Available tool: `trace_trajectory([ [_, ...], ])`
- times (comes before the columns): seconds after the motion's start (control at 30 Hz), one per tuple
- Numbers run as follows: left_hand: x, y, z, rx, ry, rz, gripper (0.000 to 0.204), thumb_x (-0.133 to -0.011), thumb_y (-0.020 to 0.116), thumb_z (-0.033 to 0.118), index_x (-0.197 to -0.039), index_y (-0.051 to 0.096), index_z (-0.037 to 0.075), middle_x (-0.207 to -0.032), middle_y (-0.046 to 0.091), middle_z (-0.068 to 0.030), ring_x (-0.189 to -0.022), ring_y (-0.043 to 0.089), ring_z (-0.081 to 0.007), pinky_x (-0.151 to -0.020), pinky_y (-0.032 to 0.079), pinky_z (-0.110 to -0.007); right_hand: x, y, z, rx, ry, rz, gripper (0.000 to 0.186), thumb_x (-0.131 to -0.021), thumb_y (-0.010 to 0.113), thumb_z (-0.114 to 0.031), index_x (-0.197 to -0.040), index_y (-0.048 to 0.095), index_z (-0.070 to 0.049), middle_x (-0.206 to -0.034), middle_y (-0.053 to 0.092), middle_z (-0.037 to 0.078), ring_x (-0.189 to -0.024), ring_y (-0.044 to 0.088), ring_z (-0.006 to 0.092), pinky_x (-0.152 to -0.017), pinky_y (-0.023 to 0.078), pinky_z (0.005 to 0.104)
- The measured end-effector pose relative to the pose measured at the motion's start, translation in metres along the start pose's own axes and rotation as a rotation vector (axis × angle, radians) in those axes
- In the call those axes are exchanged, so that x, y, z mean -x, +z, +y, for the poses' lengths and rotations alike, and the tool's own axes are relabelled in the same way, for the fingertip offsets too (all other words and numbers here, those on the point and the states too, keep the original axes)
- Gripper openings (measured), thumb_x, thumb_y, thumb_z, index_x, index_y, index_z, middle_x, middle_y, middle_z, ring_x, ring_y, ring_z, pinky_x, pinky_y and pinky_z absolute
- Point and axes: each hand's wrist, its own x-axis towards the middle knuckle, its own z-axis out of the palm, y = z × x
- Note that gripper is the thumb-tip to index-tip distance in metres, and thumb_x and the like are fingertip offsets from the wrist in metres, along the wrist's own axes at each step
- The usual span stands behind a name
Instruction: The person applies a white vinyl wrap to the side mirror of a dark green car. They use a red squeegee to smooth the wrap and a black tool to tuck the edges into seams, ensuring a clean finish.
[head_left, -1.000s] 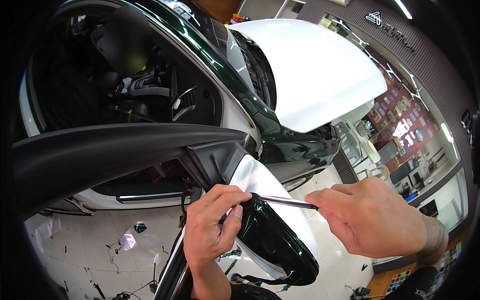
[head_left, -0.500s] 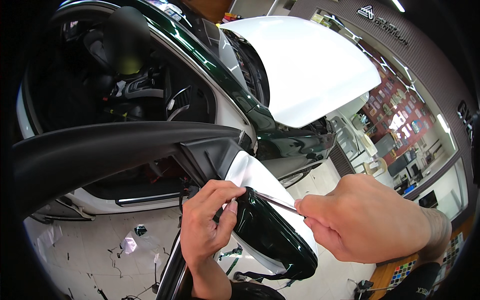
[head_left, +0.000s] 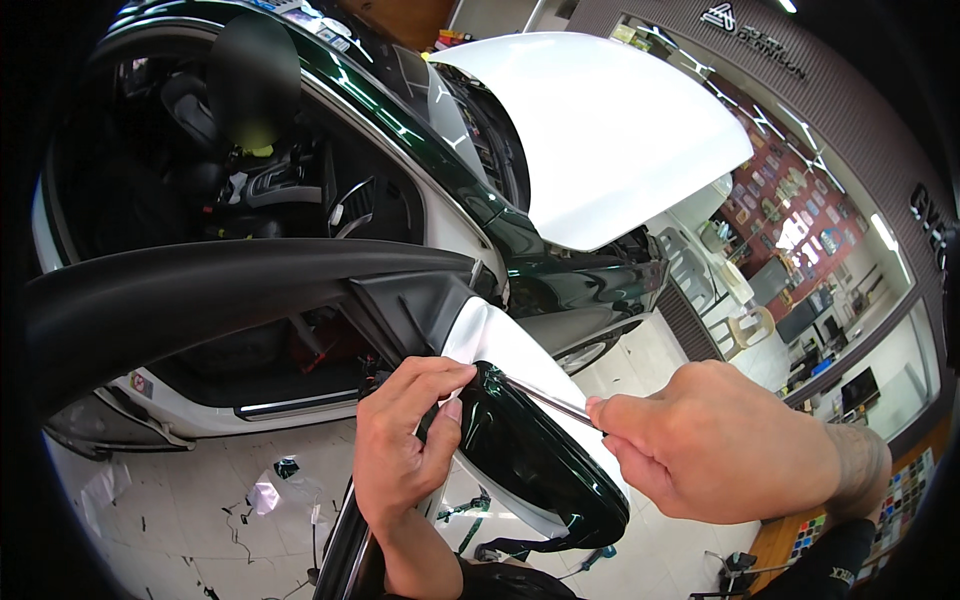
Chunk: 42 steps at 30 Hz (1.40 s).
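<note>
1. Mirror housing [head_left: 530, 460] of the open car door sat low in the middle of the view, glossy dark green on its outer shell with white showing along its upper and lower edges.
2. Left hand [head_left: 400, 450] lay against the inner end of the mirror housing, its grip pressed together: thumb and forefinger pinched the green film at the housing's top corner, just beside the black triangular mount [head_left: 415, 305].
3. Right hand [head_left: 715, 455] was to the right of the housing, its grip closed around a thin metal blade [head_left: 545, 398]; the handle was hidden in the fist.
4. That blade reached leftward from the right fingers across the upper edge of the housing, its tip ending right next to the left fingertips.
5. Between the two grips, the housing lay below the blade line, nearer the left hand.
6. Behind stood the black door frame [head_left: 220, 290], the raised white bonnet [head_left: 610, 130] and a tiled floor [head_left: 210, 500] strewn with scraps.
</note>
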Motion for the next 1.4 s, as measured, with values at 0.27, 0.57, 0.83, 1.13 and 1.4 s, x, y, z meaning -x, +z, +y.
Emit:
trace_trajectory([
  [0.27,0.001,0.002,0.004,0.005,-0.027,0.020,0.029,-0.076,0.056,-0.001,-0.101,0.070,-0.005,-0.097,0.070,-0.0166,-0.086,0.067,-0.0240,-0.080,0.051,-0.030,0.013,0.014,-0.002,-0.085,0.016,-0.007,0.021,-0.085,0.062,-0.011,-0.092,0.056,0.007,-0.060,0.060,0.020,-0.055,0.063,0.0386,-0.051,0.051,0.0472],
  [0.57,0.003,0.001,0.000,-0.017,0.031,-0.008,0.030,-0.076,0.058,-0.006,-0.104,0.069,-0.003,-0.100,0.069,-0.0156,-0.083,0.069,-0.0261,-0.076,0.052,-0.030,0.026,0.030,-0.001,-0.092,-0.005,0.044,0.036,-0.085,0.061,-0.009,-0.110,0.055,0.015,-0.059,0.062,0.018,-0.051,0.063,0.0358,-0.049,0.050,0.0444],
  [0.83,0.004,0.001,-0.002,-0.020,0.055,-0.007,0.030,-0.076,0.057,-0.006,-0.103,0.069,-0.004,-0.099,0.070,-0.0162,-0.082,0.068,-0.0257,-0.076,0.052,-0.029,0.034,0.049,0.006,-0.093,-0.017,0.166,0.027,-0.088,0.064,-0.009,-0.108,0.059,0.008,-0.060,0.063,0.015,-0.048,0.061,0.0320,-0.045,0.048,0.0404],
  [1.13,0.006,0.000,0.001,-0.016,0.042,-0.009,0.030,-0.075,0.057,-0.007,-0.103,0.068,-0.005,-0.099,0.070,-0.0163,-0.081,0.067,-0.0246,-0.076,0.051,-0.029,0.039,0.051,0.007,-0.093,-0.005,0.213,0.016,-0.092,0.065,-0.012,-0.097,0.060,0.002,-0.057,0.059,0.013,-0.045,0.059,0.0317,-0.043,0.044,0.0398],
  [1.4,0.008,0.003,-0.001,0.001,0.041,-0.006,0.032,-0.075,0.055,-0.009,-0.104,0.068,-0.006,-0.098,0.070,-0.0168,-0.080,0.066,-0.0228,-0.076,0.051,-0.029,0.044,0.065,0.011,-0.180,-0.003,0.272,0.015,-0.091,0.066,-0.011,-0.095,0.062,0.003,-0.054,0.057,0.013,-0.044,0.058,0.0319,-0.042,0.043,0.0397],
])
